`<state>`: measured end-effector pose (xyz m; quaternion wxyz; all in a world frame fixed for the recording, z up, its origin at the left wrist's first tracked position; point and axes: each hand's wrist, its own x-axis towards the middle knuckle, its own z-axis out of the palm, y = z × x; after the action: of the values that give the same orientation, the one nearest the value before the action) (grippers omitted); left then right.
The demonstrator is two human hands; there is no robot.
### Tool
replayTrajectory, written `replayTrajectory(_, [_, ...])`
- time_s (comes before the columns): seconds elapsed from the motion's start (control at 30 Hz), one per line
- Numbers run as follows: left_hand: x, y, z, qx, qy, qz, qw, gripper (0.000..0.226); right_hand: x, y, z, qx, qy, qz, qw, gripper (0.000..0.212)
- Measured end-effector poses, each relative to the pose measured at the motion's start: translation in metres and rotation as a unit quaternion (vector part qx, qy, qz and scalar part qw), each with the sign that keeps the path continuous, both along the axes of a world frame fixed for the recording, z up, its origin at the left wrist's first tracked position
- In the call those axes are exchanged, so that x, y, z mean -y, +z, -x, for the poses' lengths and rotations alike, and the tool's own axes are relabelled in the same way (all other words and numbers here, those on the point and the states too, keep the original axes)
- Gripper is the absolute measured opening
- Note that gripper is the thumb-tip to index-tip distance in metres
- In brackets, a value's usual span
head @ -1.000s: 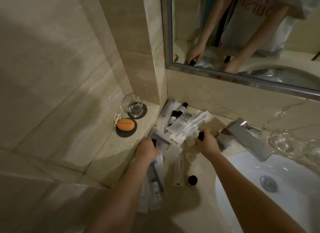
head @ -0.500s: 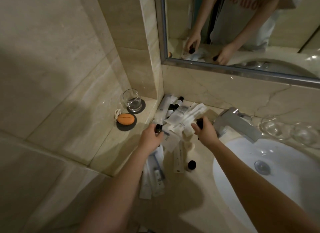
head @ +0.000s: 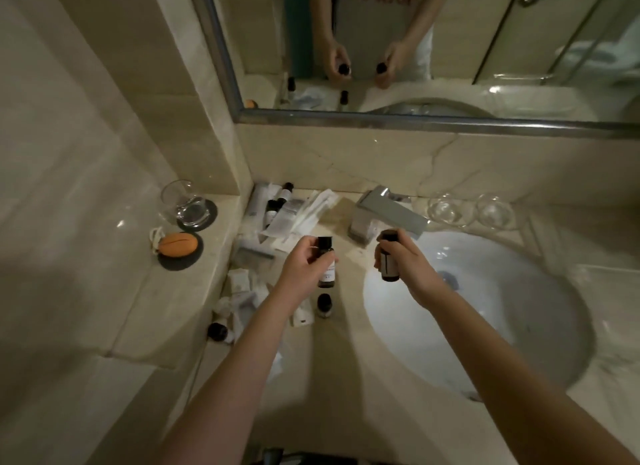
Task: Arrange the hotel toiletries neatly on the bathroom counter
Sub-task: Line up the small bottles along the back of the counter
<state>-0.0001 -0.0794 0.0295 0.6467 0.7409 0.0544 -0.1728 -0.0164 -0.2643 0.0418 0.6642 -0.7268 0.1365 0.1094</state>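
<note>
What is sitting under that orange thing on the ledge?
A dark round coaster lies under the orange thing. The coaster's middle is covered and cannot be seen.

Dim, soft-focus view, wide-angle bending at edges, arm shadows below.

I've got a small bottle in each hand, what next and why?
Probably stand the left bottle, held by the left hand, beside the standing bottle on the counter, starting a row: the right hand grips a second bottle, and the packets lie heaped.
</note>
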Motion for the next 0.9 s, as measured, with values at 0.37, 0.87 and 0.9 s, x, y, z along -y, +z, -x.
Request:
replayTrajectory(0.37, [0.13, 0.011, 0.014, 0.03, -0.082, 0.005, 0.996, 0.015, 0.133, 0.009, 0.051, 0.016, -0.087, -0.042, 0.995, 0.012])
replayTrajectory(0.87, [0.364, 0.008, 0.021, 0.017, -0.132, -0.025, 0.991, 0.016, 0.357, 0.003, 0.083, 0.054, -0.197, 0.031, 0.978, 0.012])
replayTrajectory(0.9, [0.377, 0.008, 0.019, 0.014, -0.134, -0.025, 0.991, 0.016, 0.37, 0.002, 0.082, 0.05, -0.206, 0.03, 0.977, 0.012])
